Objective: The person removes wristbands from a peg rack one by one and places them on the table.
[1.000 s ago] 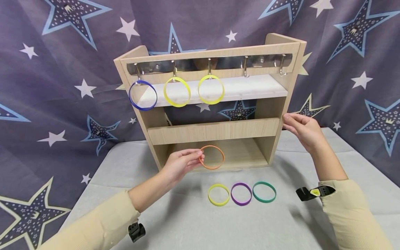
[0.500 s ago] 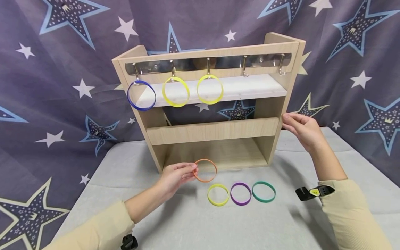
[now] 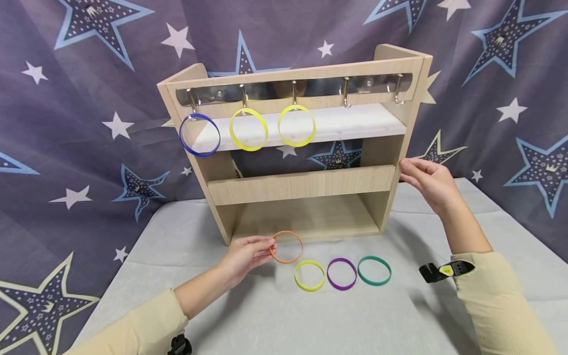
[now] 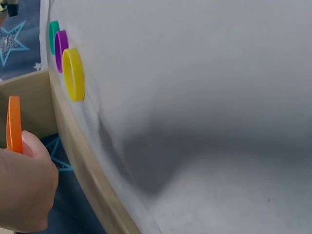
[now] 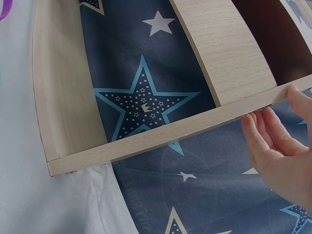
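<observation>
My left hand (image 3: 249, 256) pinches a thin orange ring (image 3: 287, 247) by its left side, low in front of the shelf's bottom board. In the left wrist view this ring (image 4: 14, 124) appears edge-on above the thumb. On the tablecloth, to the right of that hand, lie a yellow ring (image 3: 297, 281), a purple ring (image 3: 329, 277) and a green ring (image 3: 360, 276) in a row. My right hand (image 3: 430, 183) holds the right side panel of the wooden shelf (image 3: 301, 185); in the right wrist view its thumb meets the front edge and the fingers touch the outer side.
A metal hook rail (image 3: 266, 90) runs along the shelf's top. From its left hooks hang a blue ring (image 3: 181, 135) and two yellow rings, one (image 3: 231, 129) beside the other (image 3: 279, 126). The two right hooks bear nothing. A star-patterned curtain (image 3: 102, 172) stands behind.
My left hand has moved down and left with the orange ring, from in front of the shelf's lower opening toward the tablecloth. The right hand stays at the side panel.
</observation>
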`<state>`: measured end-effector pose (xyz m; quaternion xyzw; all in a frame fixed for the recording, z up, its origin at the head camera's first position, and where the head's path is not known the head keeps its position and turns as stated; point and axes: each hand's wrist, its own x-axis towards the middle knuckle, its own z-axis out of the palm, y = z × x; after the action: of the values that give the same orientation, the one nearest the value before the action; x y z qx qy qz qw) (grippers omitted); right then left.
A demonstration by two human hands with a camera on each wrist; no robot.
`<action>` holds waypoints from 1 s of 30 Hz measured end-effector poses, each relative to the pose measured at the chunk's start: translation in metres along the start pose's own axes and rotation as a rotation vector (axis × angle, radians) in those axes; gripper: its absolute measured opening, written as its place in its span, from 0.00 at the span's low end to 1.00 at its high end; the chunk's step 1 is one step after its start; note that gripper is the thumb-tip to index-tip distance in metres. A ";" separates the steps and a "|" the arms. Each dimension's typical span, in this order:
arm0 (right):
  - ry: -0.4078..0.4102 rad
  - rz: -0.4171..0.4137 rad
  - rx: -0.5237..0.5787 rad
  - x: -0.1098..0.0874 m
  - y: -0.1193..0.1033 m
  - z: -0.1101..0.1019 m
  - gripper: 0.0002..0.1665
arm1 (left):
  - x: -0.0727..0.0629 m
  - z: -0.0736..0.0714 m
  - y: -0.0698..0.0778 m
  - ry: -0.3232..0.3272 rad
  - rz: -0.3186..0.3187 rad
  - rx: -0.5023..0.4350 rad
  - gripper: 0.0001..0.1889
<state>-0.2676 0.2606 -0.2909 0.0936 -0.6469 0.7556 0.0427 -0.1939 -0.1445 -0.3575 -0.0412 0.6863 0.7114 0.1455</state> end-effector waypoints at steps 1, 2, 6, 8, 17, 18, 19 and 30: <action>0.002 0.001 -0.004 0.000 0.000 0.000 0.04 | 0.001 -0.001 0.001 -0.001 -0.003 0.003 0.20; 0.002 0.002 -0.004 0.000 0.000 0.000 0.04 | 0.001 -0.002 0.002 -0.007 -0.006 0.011 0.20; 0.001 0.004 0.003 0.000 -0.001 0.002 0.03 | 0.002 -0.006 0.002 -0.024 -0.018 0.044 0.19; 0.004 0.007 0.002 0.000 0.000 0.002 0.03 | 0.002 -0.008 0.002 -0.037 -0.020 0.073 0.18; 0.015 -0.008 -0.011 0.000 0.000 0.001 0.04 | 0.002 -0.022 -0.004 -0.090 -0.019 0.153 0.19; 0.015 -0.010 -0.012 0.000 0.000 0.001 0.04 | 0.002 -0.023 -0.005 -0.093 -0.018 0.159 0.19; 0.015 -0.011 -0.010 0.000 0.000 0.001 0.05 | 0.002 -0.024 -0.006 -0.097 -0.019 0.164 0.19; -0.002 -0.016 0.013 0.000 0.001 0.000 0.06 | 0.001 -0.029 -0.023 -0.107 -0.053 0.224 0.18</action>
<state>-0.2677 0.2602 -0.2917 0.0996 -0.6414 0.7592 0.0475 -0.1932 -0.1723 -0.3812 -0.0048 0.7515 0.6273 0.2042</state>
